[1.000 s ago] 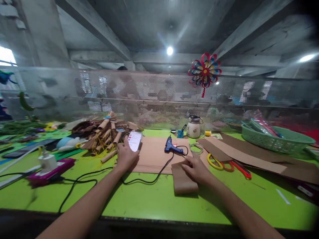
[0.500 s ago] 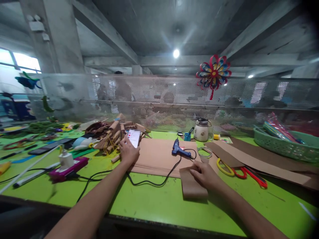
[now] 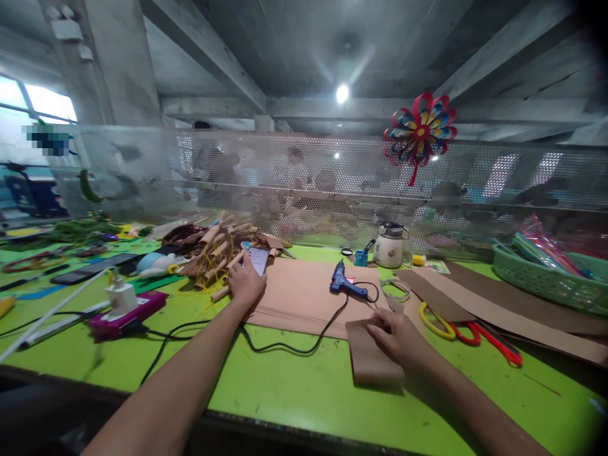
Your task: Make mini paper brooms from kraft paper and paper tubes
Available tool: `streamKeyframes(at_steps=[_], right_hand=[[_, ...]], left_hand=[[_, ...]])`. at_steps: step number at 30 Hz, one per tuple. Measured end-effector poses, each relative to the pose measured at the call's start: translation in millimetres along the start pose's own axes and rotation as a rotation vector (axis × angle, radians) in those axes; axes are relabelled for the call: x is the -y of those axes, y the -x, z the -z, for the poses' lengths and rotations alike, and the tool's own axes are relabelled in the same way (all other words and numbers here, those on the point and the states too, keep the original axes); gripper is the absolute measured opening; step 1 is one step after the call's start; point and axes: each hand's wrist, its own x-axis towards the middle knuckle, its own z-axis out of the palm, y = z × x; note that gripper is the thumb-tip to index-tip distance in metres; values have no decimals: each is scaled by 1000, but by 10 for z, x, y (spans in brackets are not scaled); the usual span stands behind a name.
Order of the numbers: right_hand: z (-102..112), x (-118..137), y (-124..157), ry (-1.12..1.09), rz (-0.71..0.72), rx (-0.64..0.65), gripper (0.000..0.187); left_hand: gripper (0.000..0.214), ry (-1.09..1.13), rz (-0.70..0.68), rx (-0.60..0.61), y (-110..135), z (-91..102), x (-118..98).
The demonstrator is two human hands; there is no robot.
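My left hand (image 3: 247, 283) lies on the lower left of a smartphone (image 3: 258, 259) with a lit screen. One finger is stretched up over the screen, and the hand is not wrapped round the phone. My right hand (image 3: 396, 335) is closed, thumb and fingers curled together at a piece of dark brown paper (image 3: 368, 364) that is folded or curled over at the front. Its fingertips are partly hidden. Between the hands, a blue hot glue gun (image 3: 349, 286) rests on a stack of tan paper sheets (image 3: 294, 297), its black cord running left.
Scissors with red and yellow handles (image 3: 470, 330) lie right of my right hand, beside long brown paper strips (image 3: 503, 307). A green basket (image 3: 546, 278) stands far right. Rolled paper pieces (image 3: 221, 253) pile up behind my left hand. A purple power strip (image 3: 128, 316) sits left.
The view has shifted slightly. My left hand's finger has stretched farther up over the phone screen. My right hand stays at the brown paper.
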Motion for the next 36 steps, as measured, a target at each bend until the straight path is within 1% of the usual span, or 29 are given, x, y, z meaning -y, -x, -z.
streamKeyframes(at_steps=[3, 6, 8, 10, 12, 13, 14, 16, 18, 20, 21, 22, 23, 25, 29, 32, 36], right_hand=[[3, 6, -2, -3, -13, -1, 20], [-8, -13, -7, -21, -27, -9, 19], [-15, -21, -10, -34, -21, -15, 18], [-12, -12, -11, -59, -4, -30, 18], [7, 14, -10, -119, 6, -65, 19], [23, 30, -10, -170, -3, -83, 20], [43, 45, -11, -241, -27, -96, 20], [89, 64, -15, -427, -103, -94, 23], [132, 68, -25, -638, -171, -75, 31], [163, 67, -34, -785, -193, -85, 39], [173, 69, -36, -818, -192, -103, 41], [179, 76, -36, -831, -191, -125, 42], [181, 87, -34, -832, -190, -141, 41], [177, 119, -24, -832, -189, -156, 41], [157, 182, -3, -857, -205, -138, 44], [148, 199, 6, -850, -223, -98, 45], [153, 214, 20, -816, -246, -91, 43]], left_hand=[[89, 54, 7, 24, 28, 48, -20], [90, 146, 22, 48, 31, 166, -28], [81, 231, 44, 58, -6, 301, -43], [65, 336, 69, 56, -60, 468, -103], [53, 469, 67, 65, -72, 635, -245], [51, 550, 41, 105, -40, 707, -351], [47, 638, -1, 181, 24, 767, -479], [39, 826, -111, 428, 248, 849, -774], [44, 1003, -209, 697, 553, 891, -1066], [51, 1122, -263, 927, 849, 902, -1295], [54, 1159, -264, 1006, 970, 896, -1376], [56, 1191, -255, 1056, 1067, 881, -1433], [56, 1217, -240, 1087, 1139, 858, -1469], [51, 1257, -208, 1108, 1223, 793, -1490], [44, 1308, -143, 1089, 1284, 681, -1441], [43, 1339, -92, 1091, 1329, 676, -1400], [41, 1353, -49, 1144, 1379, 711, -1366]])
